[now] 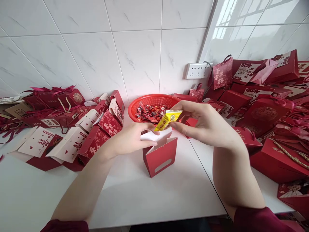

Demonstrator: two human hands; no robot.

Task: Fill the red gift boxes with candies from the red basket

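A yellow wrapped candy [167, 120] is pinched between the thumb and fingers of my right hand [204, 124], tilted over the mouth of a red paper gift box [161, 156]. The box stands upright on the table with its top unfolded and a pale oval slot on its near side. My left hand [134, 138] grips the box's white upper flap, thumb on the near side and fingers behind. Whatever lies inside the box is hidden. Just behind it, a red plastic basket [131, 111] holds many small red-wrapped candies [151, 112].
On the left stand several red and white gift boxes [72, 141], with ribboned boxes [60, 98] behind. Red gift boxes [263, 112] pile high on the right. A power strip [196, 71] is on the tiled wall. A dark seam [205, 167] crosses the white table [135, 199].
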